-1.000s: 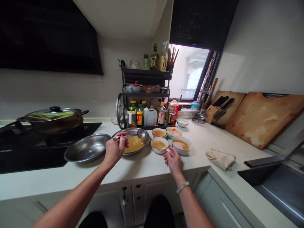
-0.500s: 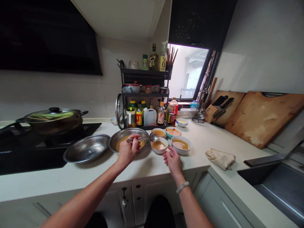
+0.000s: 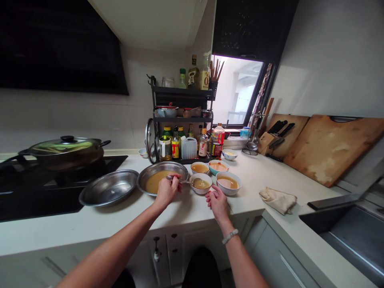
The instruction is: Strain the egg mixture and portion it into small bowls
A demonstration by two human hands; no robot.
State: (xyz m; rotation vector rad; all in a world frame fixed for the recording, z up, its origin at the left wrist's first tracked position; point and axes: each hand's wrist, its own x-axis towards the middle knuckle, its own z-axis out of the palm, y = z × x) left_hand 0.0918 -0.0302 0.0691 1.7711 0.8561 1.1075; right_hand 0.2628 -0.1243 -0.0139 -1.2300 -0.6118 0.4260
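Note:
My left hand [image 3: 169, 189] is closed around the handle of a metal ladle [image 3: 186, 181]. The ladle's scoop dips into the yellowish liquid in a small white bowl [image 3: 200, 192]. To its left a wide metal basin [image 3: 144, 181] holds more of this liquid, partly hidden behind my hand. Beside the small bowl's right side, my right hand [image 3: 217, 202] has its fingers curled together, with a small pale bit showing between them that I cannot identify. Close by stand a larger white bowl [image 3: 229, 191], a teal-rimmed bowl [image 3: 212, 171] and another bowl [image 3: 199, 163], all with orange-brown liquid.
An empty metal basin [image 3: 111, 188] overlaps the edge of the stove [image 3: 54, 200], where a lidded pan [image 3: 66, 154] sits. Behind the bowls is a black rack [image 3: 183, 119] of bottles. Rightward are a folded cloth [image 3: 279, 200], knife block [image 3: 267, 143], cutting boards [image 3: 336, 148] and sink [image 3: 357, 236].
My left hand has moved slightly right and down, and the ladle's scoop has dropped from above the small bowl into it. My right hand stays nearly where it was.

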